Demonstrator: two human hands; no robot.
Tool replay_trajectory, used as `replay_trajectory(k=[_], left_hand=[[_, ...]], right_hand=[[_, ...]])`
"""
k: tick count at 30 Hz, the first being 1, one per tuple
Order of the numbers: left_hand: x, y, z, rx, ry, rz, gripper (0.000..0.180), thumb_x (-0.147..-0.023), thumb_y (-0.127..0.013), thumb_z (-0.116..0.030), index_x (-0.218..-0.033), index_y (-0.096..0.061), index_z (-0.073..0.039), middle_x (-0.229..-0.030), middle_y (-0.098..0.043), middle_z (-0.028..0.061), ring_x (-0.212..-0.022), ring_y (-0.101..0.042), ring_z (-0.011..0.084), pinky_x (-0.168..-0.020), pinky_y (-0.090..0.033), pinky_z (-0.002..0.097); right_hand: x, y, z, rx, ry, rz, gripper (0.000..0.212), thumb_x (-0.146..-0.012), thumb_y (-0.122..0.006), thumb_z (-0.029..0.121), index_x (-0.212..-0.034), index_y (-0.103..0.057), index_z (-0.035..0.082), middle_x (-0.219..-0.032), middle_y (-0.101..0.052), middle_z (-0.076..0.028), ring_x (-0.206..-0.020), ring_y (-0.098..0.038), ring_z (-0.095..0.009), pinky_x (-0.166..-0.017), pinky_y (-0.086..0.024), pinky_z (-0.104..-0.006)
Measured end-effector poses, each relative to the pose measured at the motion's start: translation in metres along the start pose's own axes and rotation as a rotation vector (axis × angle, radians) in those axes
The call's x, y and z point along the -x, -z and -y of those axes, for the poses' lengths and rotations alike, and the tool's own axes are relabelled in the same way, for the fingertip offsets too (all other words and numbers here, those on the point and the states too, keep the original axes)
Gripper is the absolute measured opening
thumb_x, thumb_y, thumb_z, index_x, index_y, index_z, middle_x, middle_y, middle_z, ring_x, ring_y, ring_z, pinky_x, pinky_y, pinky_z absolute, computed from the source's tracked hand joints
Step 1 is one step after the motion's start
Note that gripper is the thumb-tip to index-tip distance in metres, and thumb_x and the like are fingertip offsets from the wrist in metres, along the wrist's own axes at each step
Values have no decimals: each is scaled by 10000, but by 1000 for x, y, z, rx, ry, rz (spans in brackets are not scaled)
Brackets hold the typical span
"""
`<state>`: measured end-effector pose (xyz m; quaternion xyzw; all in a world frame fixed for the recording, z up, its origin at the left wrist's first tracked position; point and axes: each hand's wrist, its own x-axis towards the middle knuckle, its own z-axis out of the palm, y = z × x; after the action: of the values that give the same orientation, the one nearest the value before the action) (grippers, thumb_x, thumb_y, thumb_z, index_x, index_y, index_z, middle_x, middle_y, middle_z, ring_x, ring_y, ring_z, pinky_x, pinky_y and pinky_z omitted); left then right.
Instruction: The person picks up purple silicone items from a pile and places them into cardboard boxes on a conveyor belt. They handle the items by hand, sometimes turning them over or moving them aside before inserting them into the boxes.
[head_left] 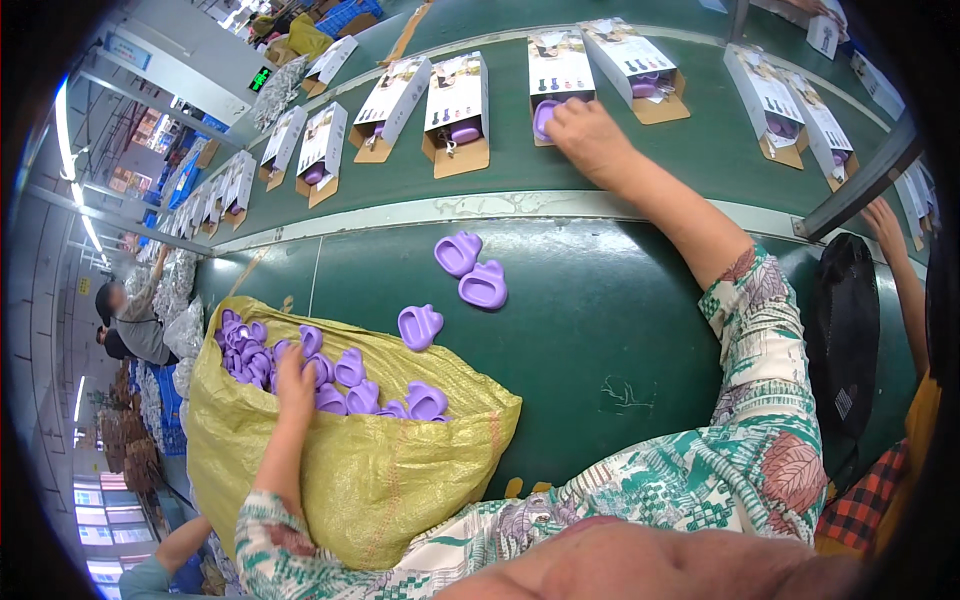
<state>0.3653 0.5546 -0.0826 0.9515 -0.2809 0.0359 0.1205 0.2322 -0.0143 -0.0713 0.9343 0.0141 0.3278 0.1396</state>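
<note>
My right hand [592, 143] reaches far out over the conveyor belt. Its fingers are closed on a purple molded piece [545, 118] at the open near end of a white printed box [560, 62]. My left hand [294, 382] is inside a yellow woven sack [350, 490], among many purple molded pieces [350, 367]; its fingertips are hidden there. On the green tabletop, two purple pieces [484, 285] lie touching beyond the sack. Another purple piece [420, 327] lies closer to the sack's edge.
Several open boxes [455, 95] stand along the green belt [500, 180], with purple items and white cables inside. A metal rail [450, 208] separates belt and tabletop. A metal post [865, 180] and a black bag [843, 330] are at right. Another person's arm [895, 260] extends past the bag.
</note>
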Motion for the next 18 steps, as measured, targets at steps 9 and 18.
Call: replay_trajectory(k=[9,18], left_hand=[[51,96,58,-420,668,346,771,-768,-692,-391,-1331,-386,39,-1317,-434,288,-1210,-449,400,-985,-396,426],[94,80,37,-405,456,595,798,-757,-675,-414,-1401,-331,-91,-1366,-378,264,-1168,-459,438,-973,-394,465]], right_hand=[[12,-14,-41,112,-285,197,126,-789,-561,133,-879,-628,75,-929,-614,-85,-953,-574,-246,-745,-447,-404],[23,-10,-97,238,-447,82,113,-785,-559,96,-875,-623,74,-909,-606,-81,-894,-598,-244,-687,-484,-401]])
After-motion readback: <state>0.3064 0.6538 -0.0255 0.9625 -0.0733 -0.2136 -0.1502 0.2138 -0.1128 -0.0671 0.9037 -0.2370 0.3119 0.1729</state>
